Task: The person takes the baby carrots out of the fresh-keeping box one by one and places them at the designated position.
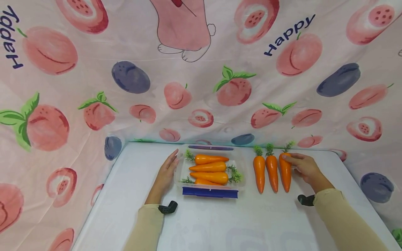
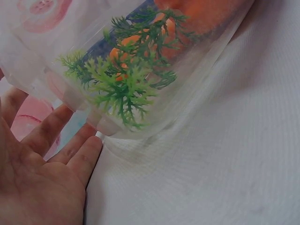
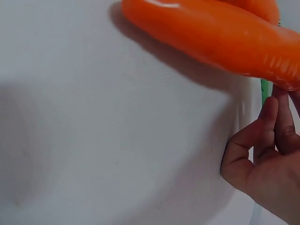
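Note:
Three orange carrots with green tops lie side by side right of a clear plastic box. My right hand pinches the upper end of the rightmost carrot, thumb over its top and other fingers along its right side. The right wrist view shows this carrot large, with the fingertips under its thick end. Several carrots lie in the box, their tops pointing both ways. My left hand rests at the box's left wall, its fingers stretched out against the plastic.
A blue latch flap hangs along the box's front side, and another blue strip runs along its back. The white table meets a fruit-print cloth behind and at both sides. The middle carrot and left carrot lie close by.

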A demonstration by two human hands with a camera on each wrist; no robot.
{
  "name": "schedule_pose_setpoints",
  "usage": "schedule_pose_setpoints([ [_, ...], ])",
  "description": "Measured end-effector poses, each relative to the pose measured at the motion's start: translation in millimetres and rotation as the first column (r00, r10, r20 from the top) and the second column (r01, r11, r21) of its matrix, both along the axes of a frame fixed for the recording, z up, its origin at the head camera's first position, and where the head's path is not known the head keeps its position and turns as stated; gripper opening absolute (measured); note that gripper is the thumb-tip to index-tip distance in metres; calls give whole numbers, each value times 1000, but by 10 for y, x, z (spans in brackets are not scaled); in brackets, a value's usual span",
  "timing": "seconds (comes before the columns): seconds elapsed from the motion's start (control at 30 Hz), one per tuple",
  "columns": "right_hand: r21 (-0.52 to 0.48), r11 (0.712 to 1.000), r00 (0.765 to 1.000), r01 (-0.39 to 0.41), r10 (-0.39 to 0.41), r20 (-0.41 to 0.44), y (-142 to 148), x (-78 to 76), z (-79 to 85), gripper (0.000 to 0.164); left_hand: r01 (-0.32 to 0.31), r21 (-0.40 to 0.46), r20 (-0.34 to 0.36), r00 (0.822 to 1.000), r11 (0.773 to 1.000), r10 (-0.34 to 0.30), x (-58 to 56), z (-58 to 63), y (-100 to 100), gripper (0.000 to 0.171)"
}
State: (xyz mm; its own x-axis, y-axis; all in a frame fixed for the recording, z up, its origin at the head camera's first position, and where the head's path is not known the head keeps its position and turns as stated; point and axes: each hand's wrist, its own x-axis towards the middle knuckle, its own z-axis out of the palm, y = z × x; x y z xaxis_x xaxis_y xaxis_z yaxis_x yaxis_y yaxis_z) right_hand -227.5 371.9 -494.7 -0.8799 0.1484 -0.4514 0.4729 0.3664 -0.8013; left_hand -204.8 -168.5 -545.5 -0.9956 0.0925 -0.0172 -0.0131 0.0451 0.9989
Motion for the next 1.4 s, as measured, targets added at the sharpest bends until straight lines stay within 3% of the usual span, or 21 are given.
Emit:
schedule_pose_setpoints([
  [0.37,7,1000,1000,-22,22,4,21,-23,-38,99,-2,0,-6,1000,1000,2,-8,-22,0,50],
  [0.7,-29,995,995,-96,97,27,3,-51,-30,96,-4,5,-7,1000,1000,4,-22,-26,20,51],
  [0.9,5,990,989,-141,141,47,4,-71,-25,98,0,-4,-16,1000,1000,0,-32,-13,15,55],
  [1.4,81,982,982,-170,162,96,-12,-73,-33,101,-4,-15,0,1000,1000,4,-11,-16,5,49],
])
